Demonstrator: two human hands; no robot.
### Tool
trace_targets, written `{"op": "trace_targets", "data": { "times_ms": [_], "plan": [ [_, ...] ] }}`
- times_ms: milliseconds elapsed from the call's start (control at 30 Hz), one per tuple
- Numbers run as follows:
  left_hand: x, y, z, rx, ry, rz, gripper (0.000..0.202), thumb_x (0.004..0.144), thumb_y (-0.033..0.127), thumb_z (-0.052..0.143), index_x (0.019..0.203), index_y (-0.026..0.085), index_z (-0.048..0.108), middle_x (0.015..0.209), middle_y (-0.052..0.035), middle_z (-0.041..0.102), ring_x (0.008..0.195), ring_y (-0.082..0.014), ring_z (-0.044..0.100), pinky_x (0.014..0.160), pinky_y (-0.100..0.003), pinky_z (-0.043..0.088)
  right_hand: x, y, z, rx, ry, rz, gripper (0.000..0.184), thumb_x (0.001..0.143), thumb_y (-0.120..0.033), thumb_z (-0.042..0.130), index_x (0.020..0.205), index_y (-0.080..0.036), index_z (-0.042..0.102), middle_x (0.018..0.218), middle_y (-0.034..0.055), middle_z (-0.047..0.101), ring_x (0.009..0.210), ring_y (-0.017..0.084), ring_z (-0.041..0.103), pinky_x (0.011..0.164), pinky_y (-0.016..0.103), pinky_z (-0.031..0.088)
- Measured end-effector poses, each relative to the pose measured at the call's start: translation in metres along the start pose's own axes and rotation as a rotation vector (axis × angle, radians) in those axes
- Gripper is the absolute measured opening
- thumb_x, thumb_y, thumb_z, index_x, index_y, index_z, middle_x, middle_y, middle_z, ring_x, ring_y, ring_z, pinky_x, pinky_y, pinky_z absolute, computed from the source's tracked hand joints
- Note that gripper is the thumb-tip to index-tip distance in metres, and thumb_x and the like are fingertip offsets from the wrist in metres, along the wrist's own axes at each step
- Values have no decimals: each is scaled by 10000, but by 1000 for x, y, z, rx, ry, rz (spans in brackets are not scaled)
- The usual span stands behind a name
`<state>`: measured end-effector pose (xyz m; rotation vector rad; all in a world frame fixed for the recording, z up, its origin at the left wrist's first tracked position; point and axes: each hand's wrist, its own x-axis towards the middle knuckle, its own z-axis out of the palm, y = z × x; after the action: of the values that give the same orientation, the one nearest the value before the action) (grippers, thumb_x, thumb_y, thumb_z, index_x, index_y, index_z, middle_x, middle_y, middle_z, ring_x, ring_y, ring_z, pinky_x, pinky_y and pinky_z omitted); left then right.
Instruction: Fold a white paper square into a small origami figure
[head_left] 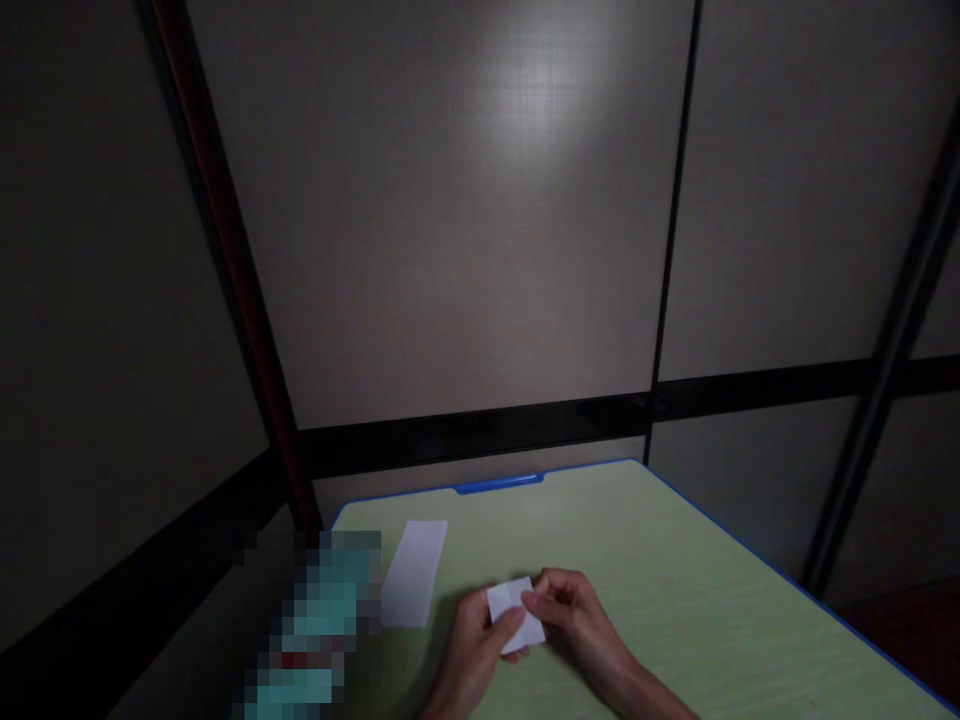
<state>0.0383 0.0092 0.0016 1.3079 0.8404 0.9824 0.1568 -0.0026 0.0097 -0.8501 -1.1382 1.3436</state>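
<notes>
A small folded piece of white paper (531,628), with crease lines across it, is held up over the table between both hands. My left hand (474,632) is closed on its left side, thumb lying on top and fingers underneath. At the paper's right edge my right hand (571,610) pinches it, with the thumb on the upper face and curled fingers partly hidden. A white paper strip (416,572) lies flat on the table to the left of my hands, apart from them.
The light green table (637,540) has a blue rim and a blue handle (500,484) at its far edge. A pixelated turquoise patch (330,600) covers something at the left. Grey panels with black strips (480,435) stand behind the table.
</notes>
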Motion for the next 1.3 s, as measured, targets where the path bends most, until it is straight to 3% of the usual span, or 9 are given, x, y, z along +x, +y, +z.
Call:
{"op": "trace_targets", "data": {
  "times_ms": [200, 367, 600, 733, 1000, 1300],
  "plan": [
    [1, -4, -4, -34, -34, 5, 312, 545, 378, 576, 634, 80, 565, 478, -12, 546, 395, -88, 458, 378, -192, 352, -1, -5, -3, -146, 40, -127, 200, 526, -190, 619, 624, -144, 451, 509, -56, 452, 405, 43, 386, 381, 158, 285],
    [0, 0, -2, 41, 1, -50, 399, 535, 445, 546, 677, 73, 559, 448, -18, 549, 320, -93, 474, 317, -183, 334, -3, -8, -4, -208, 21, -155, 170, 567, -151, 578, 646, -151, 427, 564, -47, 447, 447, 48, 396, 401, 154, 293],
    [1, -1, -2, 61, 10, -56, 396, 513, 469, 543, 568, 76, 538, 333, 32, 455, 237, -55, 391, 247, -152, 253, -2, -2, -9, -248, -32, -82, 180, 565, -208, 594, 610, -149, 430, 436, -71, 412, 392, 48, 341, 385, 165, 245],
    [2, 1, -4, 46, -24, -67, 346, 546, 412, 536, 601, 71, 557, 390, 7, 513, 236, -41, 379, 238, -147, 222, 0, -3, -8, -214, -33, -50, 203, 556, -271, 603, 565, -138, 449, 408, -69, 405, 381, 50, 333, 386, 175, 233],
    [1, 8, -5, -24, -78, -118, 256, 530, 293, 551, 636, 64, 588, 519, -48, 597, 317, -65, 454, 299, -158, 288, 4, -3, -9, -134, 5, -53, 234, 550, -322, 603, 550, -121, 484, 405, -56, 437, 365, 51, 359, 380, 180, 257],
    [-4, 2, 7, -22, 62, -30, 296, 504, 370, 589, 565, 82, 557, 472, -29, 573, 399, -122, 503, 386, -205, 348, 3, -4, -6, -28, 21, -37, 197, 577, -290, 594, 592, -113, 511, 453, -35, 488, 387, 53, 397, 384, 173, 276]
  ]
}}
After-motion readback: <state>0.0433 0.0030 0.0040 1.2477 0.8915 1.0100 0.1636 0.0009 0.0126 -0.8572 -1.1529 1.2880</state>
